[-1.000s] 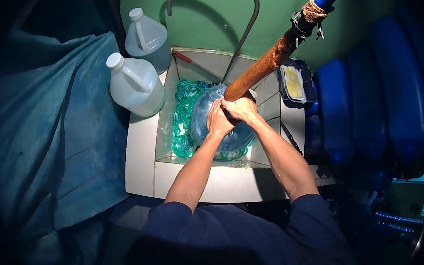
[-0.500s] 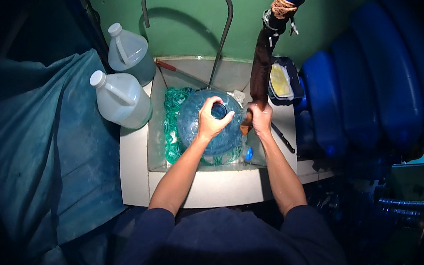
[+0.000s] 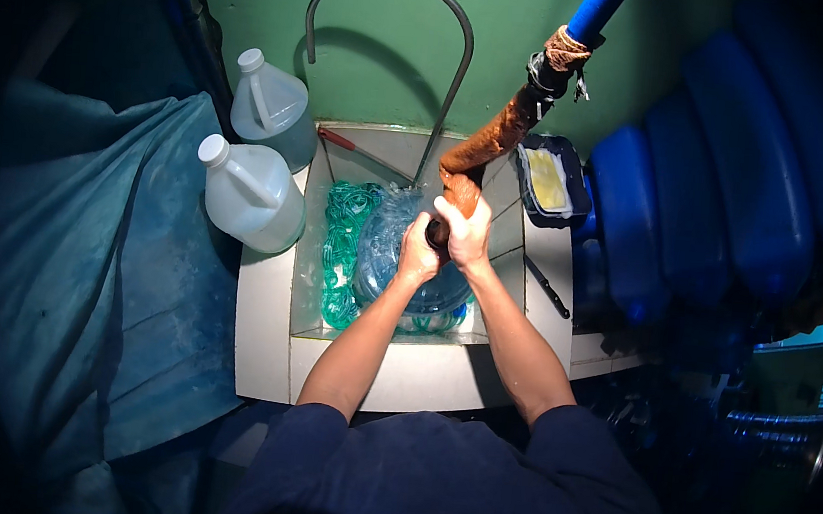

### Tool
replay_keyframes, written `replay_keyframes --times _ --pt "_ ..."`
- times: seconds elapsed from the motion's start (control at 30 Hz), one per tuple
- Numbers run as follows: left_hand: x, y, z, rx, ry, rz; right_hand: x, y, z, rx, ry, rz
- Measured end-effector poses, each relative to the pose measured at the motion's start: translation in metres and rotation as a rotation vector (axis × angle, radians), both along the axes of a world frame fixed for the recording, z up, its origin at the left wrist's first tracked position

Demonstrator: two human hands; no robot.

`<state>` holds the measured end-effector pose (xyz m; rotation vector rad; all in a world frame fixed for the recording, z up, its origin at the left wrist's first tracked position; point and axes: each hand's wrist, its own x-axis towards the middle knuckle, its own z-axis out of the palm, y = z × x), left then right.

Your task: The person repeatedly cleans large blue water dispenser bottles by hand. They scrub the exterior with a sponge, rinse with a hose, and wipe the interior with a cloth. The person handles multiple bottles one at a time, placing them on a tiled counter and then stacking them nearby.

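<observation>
A big clear blue water jug (image 3: 405, 281) stands upright in the tiled basin, partly covered by my hands. My left hand (image 3: 418, 256) is closed around the jug's neck. My right hand (image 3: 469, 235) grips a limp brown hose (image 3: 491, 140) near its lower end, which meets the jug's mouth between my hands. The mouth itself is mostly hidden. From there the hose bends and rises to a blue pipe (image 3: 598, 13), where it is tied on with cord. Green netting (image 3: 342, 256) lies in the basin along the jug's left side.
Two white handled jugs (image 3: 253, 201) stand on the left ledge beside a blue tarp (image 3: 91, 280). A curved metal pipe (image 3: 466, 54) arches behind the basin. On the right ledge are a dark tub (image 3: 555, 183) with yellow contents and a black-handled knife (image 3: 546, 287). Large blue containers (image 3: 707, 184) stand beyond.
My right hand has brought the hose's end leftward from beside the jug to its mouth, bending the hose. My left hand has shifted from across the mouth to a grip at the neck.
</observation>
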<state>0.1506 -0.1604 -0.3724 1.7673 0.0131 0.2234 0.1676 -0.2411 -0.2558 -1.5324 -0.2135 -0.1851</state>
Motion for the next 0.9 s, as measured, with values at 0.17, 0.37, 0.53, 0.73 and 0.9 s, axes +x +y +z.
replay_keyframes --times 0.17,0.37,0.53,0.73,0.9 --pt "-0.005 0.045 0.042 -0.405 0.137 -0.348 -0.027 -0.038 -0.050 -0.236 0.129 0.200" --pt "0.034 0.028 0.100 -0.135 -0.206 -0.463 -0.017 0.032 -0.138 0.279 0.096 -0.049" --pt "0.057 0.015 0.093 -0.043 -0.039 -0.085 0.037 0.012 -0.137 -0.325 -0.034 0.461" --pt "0.053 0.031 0.089 0.294 -0.299 -0.267 0.036 0.000 -0.116 -0.436 -0.070 -0.169" --pt "0.053 0.031 0.105 0.264 -0.113 -0.278 0.034 0.006 -0.111 -0.348 -0.134 -0.025"
